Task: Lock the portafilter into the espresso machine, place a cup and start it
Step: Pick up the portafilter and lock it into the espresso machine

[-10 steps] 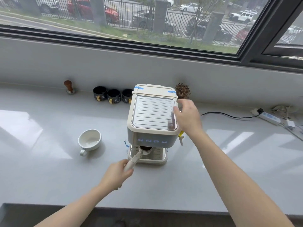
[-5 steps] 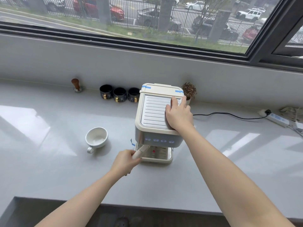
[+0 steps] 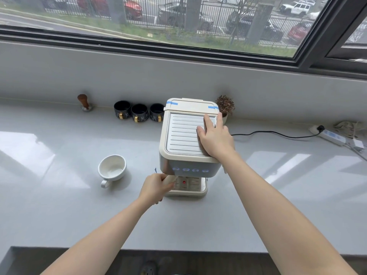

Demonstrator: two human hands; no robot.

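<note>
Head view showed the left hand clenched around the cream portafilter handle, which ran up and right under the front overhang of the espresso machine. The basket end was hidden beneath that overhang, so whether it was seated or fully turned could not be told. That grip probably served to swing the handle sideways into lock. The right hand lay flat and unclenched on the ribbed top plate, fingers spread toward the far right corner, grasping nothing; it seemed placed there to press down and stop the light machine from twisting or sliding while the handle was turned. A white cup stood to the left of the machine, well apart from the drip tray, so placing it looked yet to be done. Four lit buttons ran along the front edge, untouched.

The counter was pale grey and glossy, with bright window reflections. Along the far wall stood a tamper, three black cups and a small dried plant; a power strip lay far right, its cord running toward the machine. A wide window above looked onto parked cars.
</note>
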